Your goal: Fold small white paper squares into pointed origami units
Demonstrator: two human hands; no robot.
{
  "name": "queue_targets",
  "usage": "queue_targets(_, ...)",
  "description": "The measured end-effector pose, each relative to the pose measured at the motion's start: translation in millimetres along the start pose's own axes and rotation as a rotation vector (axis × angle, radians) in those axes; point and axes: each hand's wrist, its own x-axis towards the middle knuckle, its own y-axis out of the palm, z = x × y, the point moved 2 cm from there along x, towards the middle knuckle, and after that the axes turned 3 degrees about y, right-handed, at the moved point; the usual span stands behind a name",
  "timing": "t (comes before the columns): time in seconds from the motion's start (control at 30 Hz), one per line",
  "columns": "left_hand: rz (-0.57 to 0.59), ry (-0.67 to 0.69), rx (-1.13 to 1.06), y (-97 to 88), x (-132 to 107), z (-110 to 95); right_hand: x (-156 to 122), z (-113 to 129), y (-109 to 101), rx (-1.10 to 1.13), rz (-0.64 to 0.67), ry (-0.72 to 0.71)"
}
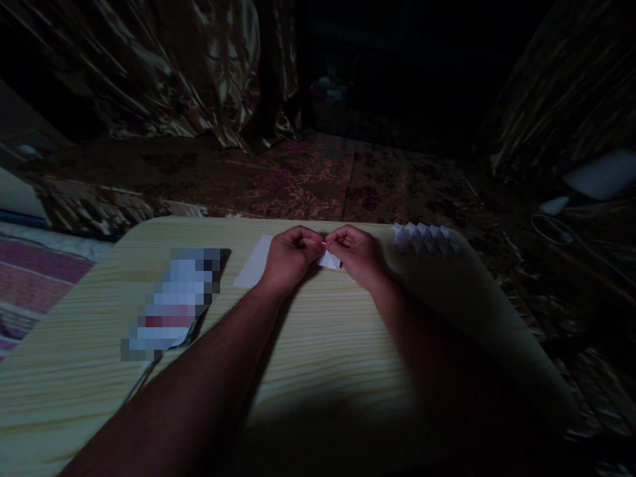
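Note:
Both my hands meet near the far edge of a pale wooden table [318, 344]. My left hand [288, 257] and my right hand [354, 253] are closed, pinching a small folded piece of white paper [328, 260] between their fingertips. Just behind my left hand lies a flat white paper sheet [254, 262]. A row of several small folded white paper pieces [426, 238] sits to the right of my right hand.
A blurred-out flat object [173, 301] lies on the table's left part. Dark patterned fabric [298, 179] covers the surface beyond the table. A white object [601, 173] and a cable [561, 232] lie at the far right. The room is dim.

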Motion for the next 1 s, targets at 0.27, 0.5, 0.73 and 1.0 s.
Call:
queue_targets(0.27,-0.01,0.018,0.03,1.4,-0.6,-2.8,0.4,0.2,0.5,-0.023,-0.009,-0.007)
queue_targets(0.5,-0.025,0.109,0.101,2.4,-0.9,-3.5,0.3,-0.7,1.5,-0.045,-0.003,-0.011)
queue_targets(0.73,-0.053,0.132,0.044,2.1,0.0,-4.6,-1.4,0.6,2.2,-0.045,0.008,0.024)
queue_targets(1.0,-0.066,0.149,0.009,0.3,0.0,-4.2,-1.0,-2.3,1.5,-0.087,0.002,0.074)
